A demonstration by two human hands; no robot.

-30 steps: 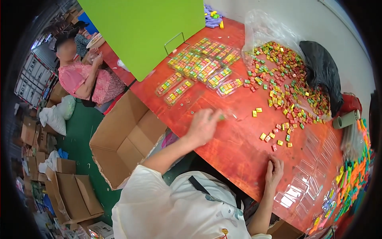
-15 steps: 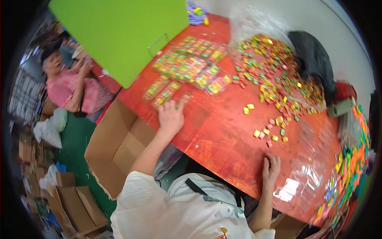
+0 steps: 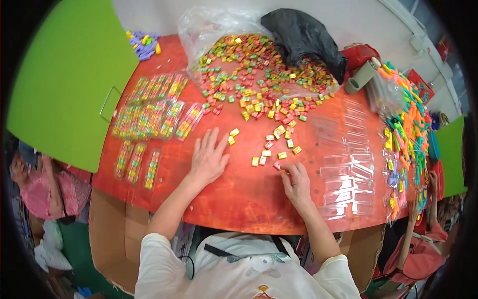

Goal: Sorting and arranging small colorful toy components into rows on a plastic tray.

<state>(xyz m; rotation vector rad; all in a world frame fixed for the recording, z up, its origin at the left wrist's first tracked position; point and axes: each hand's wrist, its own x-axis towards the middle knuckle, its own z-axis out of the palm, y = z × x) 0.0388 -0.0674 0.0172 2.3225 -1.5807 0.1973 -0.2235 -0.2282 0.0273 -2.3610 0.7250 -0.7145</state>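
My left hand (image 3: 209, 157) lies over the red table with its fingers spread and nothing in them. Just right of its fingertips are yellow wrapped sweets (image 3: 234, 132). My right hand (image 3: 298, 186) is curled loosely, thumb and forefinger apart, its fingertips at a red wrapped sweet (image 3: 277, 165). Several loose red, yellow and green sweets lie just beyond it. To the left, three filled clear strip packs (image 3: 135, 163) lie apart from one another. Behind them, rows of similar filled packs (image 3: 144, 117) lie close together.
A large heap of sweets (image 3: 259, 60) spills from a clear bag, beside a black bag (image 3: 303, 37). Empty clear trays (image 3: 346, 184) lie at right, near colourful plastic pieces (image 3: 411, 129). A green board (image 3: 64, 84) stands at left. Other people are at both sides.
My left hand has left the third strip pack and moved right, across the table. My right hand has come to the loose sweets. The head view has swung to the right.
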